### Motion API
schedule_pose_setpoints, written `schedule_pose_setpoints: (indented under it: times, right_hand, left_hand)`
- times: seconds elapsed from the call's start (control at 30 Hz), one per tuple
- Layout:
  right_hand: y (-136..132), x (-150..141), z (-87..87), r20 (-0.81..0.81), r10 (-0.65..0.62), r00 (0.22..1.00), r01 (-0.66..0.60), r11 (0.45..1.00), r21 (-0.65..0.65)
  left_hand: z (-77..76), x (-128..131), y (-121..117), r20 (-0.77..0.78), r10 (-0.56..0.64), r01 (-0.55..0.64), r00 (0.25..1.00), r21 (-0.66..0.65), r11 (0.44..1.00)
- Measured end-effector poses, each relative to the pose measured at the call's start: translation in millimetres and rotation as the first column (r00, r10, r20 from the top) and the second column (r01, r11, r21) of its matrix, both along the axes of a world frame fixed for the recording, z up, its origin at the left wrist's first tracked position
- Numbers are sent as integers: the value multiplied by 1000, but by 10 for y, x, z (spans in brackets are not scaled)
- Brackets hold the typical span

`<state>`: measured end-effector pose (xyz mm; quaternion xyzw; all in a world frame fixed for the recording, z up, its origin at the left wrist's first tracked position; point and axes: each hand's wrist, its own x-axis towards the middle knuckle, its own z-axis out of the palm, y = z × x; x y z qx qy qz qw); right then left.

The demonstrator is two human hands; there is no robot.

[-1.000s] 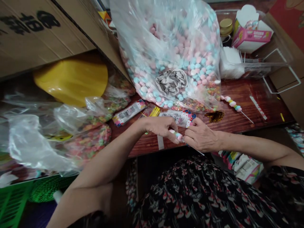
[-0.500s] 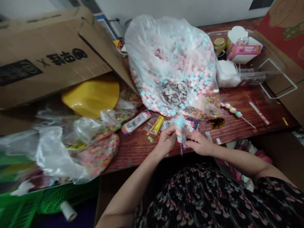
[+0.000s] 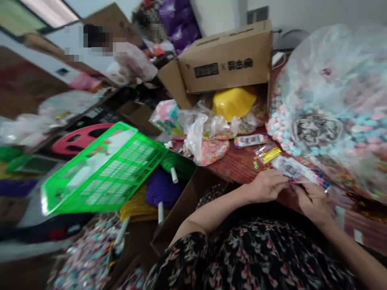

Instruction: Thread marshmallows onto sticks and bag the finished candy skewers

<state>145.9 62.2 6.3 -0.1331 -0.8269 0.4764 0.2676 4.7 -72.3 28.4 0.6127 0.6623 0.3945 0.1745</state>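
My left hand [image 3: 269, 186] and my right hand [image 3: 314, 199] meet close together over the table's front edge. The fingers of both are pinched, and what lies between them is too small and blurred to make out. Just beyond the fingertips lies a printed clear packet [image 3: 298, 168]. Further left are a small bag of yellow twist ties [image 3: 270, 154], a few green candy bits [image 3: 255, 164] and a second printed packet [image 3: 250, 140]. A big clear bag of pink and blue candies [image 3: 356, 125] stands behind my right hand, with crumpled grey material in its middle.
A cardboard box [image 3: 226, 60] stands at the back, a yellow sheet [image 3: 234, 104] at its opening. A bag of colourful gummies [image 3: 213, 151] lies at the table edge. Left of the table are a tilted green basket [image 3: 121, 177] and rolls of mesh [image 3: 167, 189]. Another person [image 3: 134, 60] is at the far left.
My view has swung left, bringing in the basket and the other person. The pink and blue candy stick held between my hands earlier no longer shows. My hands remain close together.
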Motion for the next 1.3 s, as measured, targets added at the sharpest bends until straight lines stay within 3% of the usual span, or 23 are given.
schedule_pose_setpoints:
  times: [0.03, 0.1, 0.17, 0.2, 0.23, 0.33, 0.37, 0.43, 0.47, 0.57, 0.6, 0.63, 0.67, 0.7, 0.73, 0.8, 0.9, 1.0, 1.07, 1.13, 1.2, 1.3]
  right_hand:
    - [-67, -10, -45, 54, 51, 997, -36, 970, -242]
    - [-221, -29, -93, 89, 160, 983, -69, 772, -631]
    - [-381, -51, -91, 67, 269, 961, -103, 569, -816]
    - [-451, -64, -75, 59, 315, 947, -125, 533, -837]
    - [-511, -78, -55, 60, 355, 933, -158, 553, -818]
    - [-586, -93, 2, 74, 368, 927, -278, 806, -522]
    - [-574, -83, 10, 67, 359, 931, -308, 871, -382]
    - [-499, -31, 0, 43, 350, 936, -338, 925, -173]
    - [-444, 11, -17, 36, 340, 940, -334, 935, -119]
    - [-273, 178, -92, 21, 227, 974, -226, 972, -63]
    - [-234, 237, -117, 25, 178, 984, -176, 983, -59]
    - [-210, 292, -139, 34, 133, 991, -131, 990, -59]
    - [-202, 340, -157, 44, 97, 994, -94, 994, -60]
    - [-208, 379, -172, 50, 71, 996, -68, 996, -63]
    - [-225, 408, -184, 48, 53, 997, -50, 997, -61]
    - [-272, 445, -198, 17, 36, 999, -36, 999, -33]
    - [-300, 509, -190, -48, 30, 998, -27, 998, 60]
    - [-207, 682, -158, -41, -52, 998, 57, 988, 142]
    - [-67, 866, -143, -6, -178, 984, 176, 963, 204]
    - [128, 1088, -136, 18, -351, 936, 334, 905, 264]
    - [363, 1330, -133, 28, -547, 836, 513, 800, 311]
    - [742, 1667, -133, 43, -792, 610, 708, 568, 419]
  left_hand:
    - [-10, -28, -74, -196, 3, -2, 981, 9, 1000]
    - [-21, -38, -229, -456, -2, 2, 890, 0, 1000]
    - [-15, -22, -392, -549, 21, -18, 836, 11, 1000]
    - [-6, -19, -483, -557, 52, -45, 829, 25, 999]
    - [4, -26, -588, -551, 84, -80, 831, 31, 996]
    - [17, -91, -1049, -501, 209, -263, 840, -40, 964]
    - [4, -121, -1257, -499, 302, -396, 812, -91, 914]
    - [-61, -198, -1722, -539, 485, -677, 689, -237, 697]
    - [-113, -255, -1948, -566, 485, -726, 667, -347, 593]
    - [-281, -495, -2356, -642, 256, -691, 723, -662, 291]
    - [-311, -562, -2343, -643, 187, -667, 742, -682, 299]
    - [-314, -602, -2240, -620, 164, -622, 767, -658, 423]
    - [-288, -607, -2050, -611, 189, -585, 769, -552, 594]
    - [-237, -577, -1781, -598, 216, -515, 772, -389, 763]
    - [-171, -520, -1449, -595, 225, -426, 771, -220, 878]
    - [-37, -354, -682, -625, 130, -208, 770, -52, 977]
    - [53, -65, 367, -685, -190, 88, 703, -182, 979]
    - [-7, 136, 925, -722, -339, 158, 603, -309, 938]
    - [-107, 136, 1052, -735, -355, 141, 577, -339, 930]
    - [-233, 36, 1097, -746, -310, 118, 590, -300, 947]
    - [-348, -92, 1118, -753, -241, 108, 612, -222, 969]
    - [-446, -204, 1124, -764, -141, 98, 630, -101, 990]
